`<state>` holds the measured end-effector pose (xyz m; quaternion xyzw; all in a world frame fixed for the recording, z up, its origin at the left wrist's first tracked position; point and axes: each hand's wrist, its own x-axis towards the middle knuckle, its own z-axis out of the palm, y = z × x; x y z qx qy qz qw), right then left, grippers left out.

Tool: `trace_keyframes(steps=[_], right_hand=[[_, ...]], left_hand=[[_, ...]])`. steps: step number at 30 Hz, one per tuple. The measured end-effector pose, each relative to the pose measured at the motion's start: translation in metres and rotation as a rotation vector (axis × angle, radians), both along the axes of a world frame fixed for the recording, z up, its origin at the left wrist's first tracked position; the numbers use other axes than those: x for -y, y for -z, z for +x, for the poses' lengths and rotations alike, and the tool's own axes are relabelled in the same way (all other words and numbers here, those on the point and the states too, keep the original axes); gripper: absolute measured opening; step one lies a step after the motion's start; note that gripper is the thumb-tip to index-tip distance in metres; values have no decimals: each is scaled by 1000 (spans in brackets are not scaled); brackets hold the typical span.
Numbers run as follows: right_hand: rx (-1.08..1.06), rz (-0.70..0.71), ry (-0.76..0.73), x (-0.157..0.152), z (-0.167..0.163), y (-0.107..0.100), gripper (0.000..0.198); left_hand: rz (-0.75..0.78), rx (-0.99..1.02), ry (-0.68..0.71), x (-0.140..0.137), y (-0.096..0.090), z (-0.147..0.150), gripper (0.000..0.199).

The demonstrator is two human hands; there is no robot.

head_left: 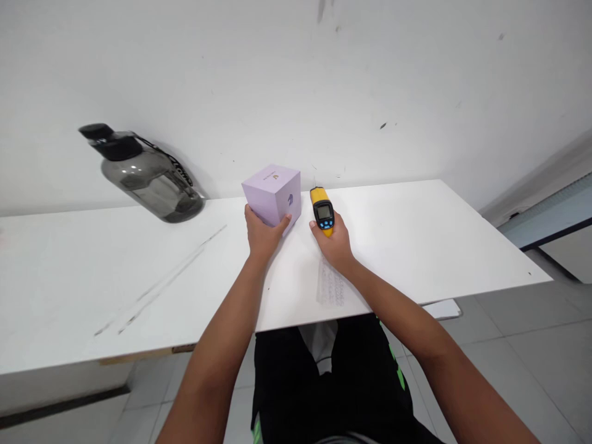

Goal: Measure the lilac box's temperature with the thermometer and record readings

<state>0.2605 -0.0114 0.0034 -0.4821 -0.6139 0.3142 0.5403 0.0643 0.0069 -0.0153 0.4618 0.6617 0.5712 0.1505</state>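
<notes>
1. Far left, here's the grey see-through bottle (150, 182), black cap and strap on top, at the back of the table (407, 228) by the wall (324, 80). It slants in this wide view but probably stands on its base, and that spot leaves the middle free for both hands.
2. Into the centre, and the left hand (264, 237) has a firm hold! Its fingers are closed on the purple box (272, 192), thumb on the right-hand face, the others round the left, straddling the near corner, a grasp that likely keeps it from twisting. The box is upright, printed top in plain sight; whether its base touches the table, I can't tell, with the hand in front.
3. Just beside it, apart from the box, comes the yellow-and-black handheld meter (322, 209), nose towards the wall, screen and blue buttons facing up, presumably so they can be read.
4. And the right hand (338, 243) is wrapped round its handle, thumb along the left side; the other fingers are mostly hidden underneath. Below lies a faint scribbled patch (330, 283), paper or markings, hard to say.
</notes>
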Motion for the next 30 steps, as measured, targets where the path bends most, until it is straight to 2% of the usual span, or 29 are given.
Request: trace_keyframes(steps=[12, 24, 26, 30], right_hand=[[11, -4, -6, 0, 0, -1, 40], [-4, -18, -19, 0, -1, 2, 48], [-9, -31, -26, -1, -1, 3, 54], [-62, -107, -44, -4, -3, 11, 87]], left_hand=[[24, 18, 4, -1, 0, 0, 105], [13, 12, 9, -4, 7, -1, 106], [5, 13, 6, -5, 9, -2, 106], [-15, 19, -2, -6, 9, -2, 104]])
